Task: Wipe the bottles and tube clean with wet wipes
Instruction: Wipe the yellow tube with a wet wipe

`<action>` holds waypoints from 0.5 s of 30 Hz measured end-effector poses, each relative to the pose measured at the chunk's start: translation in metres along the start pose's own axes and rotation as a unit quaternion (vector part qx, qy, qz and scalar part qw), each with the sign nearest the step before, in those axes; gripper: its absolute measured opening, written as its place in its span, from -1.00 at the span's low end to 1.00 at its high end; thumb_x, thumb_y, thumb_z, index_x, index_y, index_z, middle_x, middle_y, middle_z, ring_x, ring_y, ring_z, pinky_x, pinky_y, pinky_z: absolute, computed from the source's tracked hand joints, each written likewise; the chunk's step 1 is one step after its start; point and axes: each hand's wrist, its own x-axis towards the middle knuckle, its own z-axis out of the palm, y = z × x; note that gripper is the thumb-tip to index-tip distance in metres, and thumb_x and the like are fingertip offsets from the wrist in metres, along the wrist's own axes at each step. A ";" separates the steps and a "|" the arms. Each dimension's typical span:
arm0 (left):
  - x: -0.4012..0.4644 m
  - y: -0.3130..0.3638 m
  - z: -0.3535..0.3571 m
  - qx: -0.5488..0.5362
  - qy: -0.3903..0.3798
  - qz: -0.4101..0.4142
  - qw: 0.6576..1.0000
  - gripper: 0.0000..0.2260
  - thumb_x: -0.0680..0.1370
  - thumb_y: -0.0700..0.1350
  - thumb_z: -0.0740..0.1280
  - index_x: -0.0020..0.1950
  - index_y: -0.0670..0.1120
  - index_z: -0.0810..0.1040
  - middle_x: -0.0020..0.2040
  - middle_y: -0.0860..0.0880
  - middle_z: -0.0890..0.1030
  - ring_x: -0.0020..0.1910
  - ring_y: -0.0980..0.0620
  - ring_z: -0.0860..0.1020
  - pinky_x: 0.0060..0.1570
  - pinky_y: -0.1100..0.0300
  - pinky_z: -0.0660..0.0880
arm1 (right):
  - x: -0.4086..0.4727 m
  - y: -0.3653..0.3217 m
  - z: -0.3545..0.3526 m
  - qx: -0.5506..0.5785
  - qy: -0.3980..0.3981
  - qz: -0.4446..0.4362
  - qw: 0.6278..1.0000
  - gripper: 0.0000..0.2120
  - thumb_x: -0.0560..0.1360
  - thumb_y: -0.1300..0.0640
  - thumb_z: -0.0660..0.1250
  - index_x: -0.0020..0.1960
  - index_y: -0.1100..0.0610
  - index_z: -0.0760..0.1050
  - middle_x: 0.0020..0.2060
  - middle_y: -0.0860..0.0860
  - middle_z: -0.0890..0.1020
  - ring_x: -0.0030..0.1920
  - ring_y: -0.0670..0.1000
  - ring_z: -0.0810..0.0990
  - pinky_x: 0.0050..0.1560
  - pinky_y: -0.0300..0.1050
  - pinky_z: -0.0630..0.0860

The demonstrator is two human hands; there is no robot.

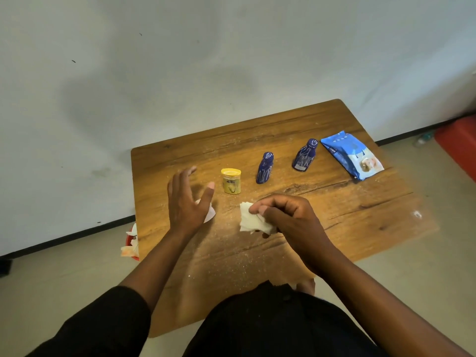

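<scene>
**Right grip on a folded wipe, left grip spread above the surface**

The right hand (288, 215) curls its fingers and thumb round a folded white wet wipe (253, 220), pinching it at its near edge; the wipe's free part hangs out to the left of the fingertips, just over the brown wood-grain surface (334, 210); the left hand (186, 199) has its grip wide open, fingers straight and fanned, thumb stretched toward the right, holding nothing; beneath its palm a pale pinkish-white object (210, 213) shows only at its edge, and whether the hand touches it cannot be told.

Beyond the hands stands a row of containers; a small jar with a yellow lid and yellowish contents (231, 181) is upright just right of the left thumb; next to it a dark blue bottle with white markings (265, 168) stands upright; a second dark blue bottle of the same kind (305, 155) stands further right, apart from the first; a blue and white soft pack of wet wipes (353, 154) lies flat near the surface's far right corner, just beside the second bottle.

Fine pale specks are scattered over the surface; on the floor at its left edge sits a red bin (132, 243) holding crumpled white and orange-stained wipes.
</scene>
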 end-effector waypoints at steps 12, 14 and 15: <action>0.086 0.053 0.058 0.307 -0.244 0.078 0.917 -0.50 0.35 -0.08 0.57 0.28 0.06 0.59 0.23 -0.03 0.64 0.19 -0.12 0.57 0.04 0.03 0.57 | 0.007 -0.011 -0.055 -0.082 0.043 -0.027 0.995 -0.71 0.51 0.44 0.35 0.03 0.09 0.64 -0.20 0.00 0.74 -0.22 0.01 0.70 -0.22 -0.16 0.63; 0.088 0.050 0.061 0.292 -0.244 0.074 0.922 -0.60 0.35 -0.11 0.53 0.17 0.06 0.62 0.12 -0.02 0.67 0.11 -0.12 0.60 -0.08 0.09 0.55 | 0.007 -0.011 -0.068 -0.080 0.043 -0.019 0.996 -0.69 0.52 0.43 0.34 0.06 0.05 0.61 -0.17 -0.01 0.76 -0.17 0.01 0.74 -0.20 -0.11 0.68; 0.088 0.047 0.061 0.281 -0.245 0.069 0.925 -0.65 0.36 -0.13 0.50 0.14 0.04 0.64 0.09 -0.03 0.68 0.08 -0.12 0.61 -0.13 0.12 0.52 | 0.007 -0.010 -0.073 -0.079 0.044 -0.013 0.996 -0.68 0.53 0.42 0.35 0.08 0.03 0.60 -0.15 0.00 0.76 -0.14 0.04 0.75 -0.17 -0.06 0.69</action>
